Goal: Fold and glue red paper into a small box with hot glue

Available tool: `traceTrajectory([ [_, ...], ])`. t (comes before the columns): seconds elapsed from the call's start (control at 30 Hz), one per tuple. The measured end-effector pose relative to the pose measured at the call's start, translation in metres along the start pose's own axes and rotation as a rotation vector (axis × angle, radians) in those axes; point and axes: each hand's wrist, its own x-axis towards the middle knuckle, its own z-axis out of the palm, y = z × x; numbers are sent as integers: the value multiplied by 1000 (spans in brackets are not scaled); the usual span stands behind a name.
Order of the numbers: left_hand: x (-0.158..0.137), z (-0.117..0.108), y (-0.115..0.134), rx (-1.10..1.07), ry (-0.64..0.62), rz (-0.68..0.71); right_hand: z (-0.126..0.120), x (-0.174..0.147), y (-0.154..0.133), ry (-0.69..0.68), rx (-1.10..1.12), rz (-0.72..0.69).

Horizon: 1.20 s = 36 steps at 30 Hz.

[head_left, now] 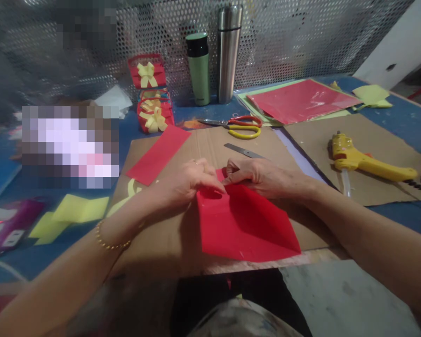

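A sheet of red paper point(245, 224) hangs over the near edge of the cardboard, its far end pinched between my two hands. My left hand point(198, 180) is closed on the paper's left side, thumb pressed on top. On the far right side of the same sheet, my right hand point(250, 175) is closed with its fingers curled in. The paper bends up and its right part is raised in a slope. Just beyond my right hand lies a grey metal blade point(243, 150). A red paper strip point(158, 157) rests on the cardboard beyond my left forearm.
Scissors point(243, 126) with red and yellow handles lie behind the cardboard mat point(154, 238). A yellow glue gun point(368, 164) rests at right. A green tumbler point(199, 70), a steel flask point(228, 56) and red paper boxes with bows point(154, 117) stand along the mesh.
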Motion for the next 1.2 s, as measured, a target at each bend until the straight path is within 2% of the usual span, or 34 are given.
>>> traceTrajectory([
  [0.23, 2, 6, 4, 158, -35, 3, -2, 1, -1, -15, -3, 8],
  [0.33, 1, 8, 2, 155, -41, 20, -2, -1, 1, -15, 5, 22],
  [0.43, 0, 8, 2, 120, -43, 17, -5, -6, 4, 27, 103, 1],
  [0.63, 0, 5, 11, 83, -65, -74, -21, -14, -2, 26, 310, 17],
  [0.77, 4, 11, 4, 16, -28, -102, -23, -11, -7, 0, 376, 30],
  [0.83, 6, 15, -1, -4, 1, -160, -20, -10, -7, 16, 382, 51],
  [0.93, 9, 20, -7, 49, 51, -211, -16, -9, -4, 23, 399, 79],
  [1.0, 9, 21, -8, 172, 56, -104, -13, -9, -3, 12, 434, 108],
  [1.13, 8, 14, -3, 458, 58, 223, -9, -7, -2, 8, 482, 150],
  [1.2, 8, 9, 1, 499, 42, 289, -9, -6, -1, 2, 481, 147],
])
